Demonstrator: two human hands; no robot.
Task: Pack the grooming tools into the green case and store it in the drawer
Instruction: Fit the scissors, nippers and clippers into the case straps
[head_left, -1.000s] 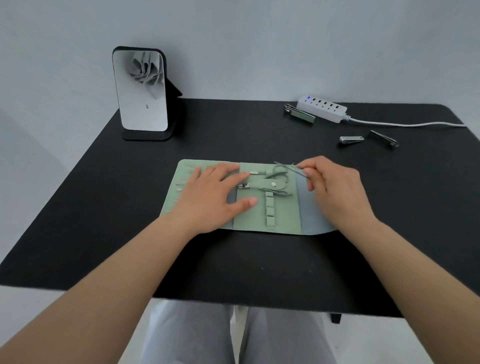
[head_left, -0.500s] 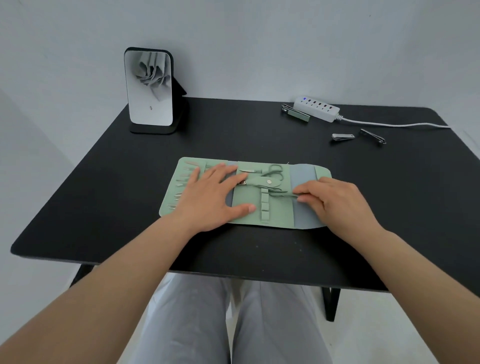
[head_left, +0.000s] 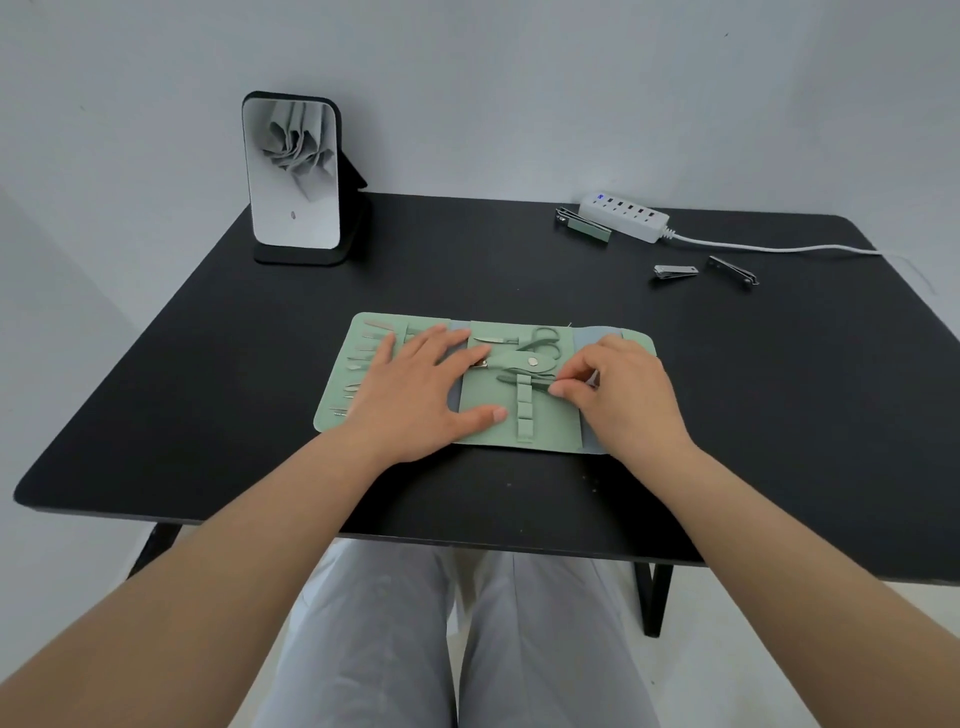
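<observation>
While the left hand (head_left: 415, 387) presses flat on the green case (head_left: 493, 421), the right hand (head_left: 618, 395) pinches a slim tool (head_left: 524, 381) — mid-panel.

Plain pale grey-white wall (head_left: 519, 78) behind everything, evenly lit with soft light and no hard shadows anywhere. Matte black desk (head_left: 208, 389) with rounded corners on dark legs (head_left: 655, 597), sitting on a light, off-white floor (head_left: 753, 649). Back left on the desk, an upright mirror (head_left: 291, 171) on a black stand reflecting some folded grey fabric, and back right a white power strip (head_left: 626, 221) with a small blue light and its white cable (head_left: 779, 249) trailing off to the right edge.
</observation>
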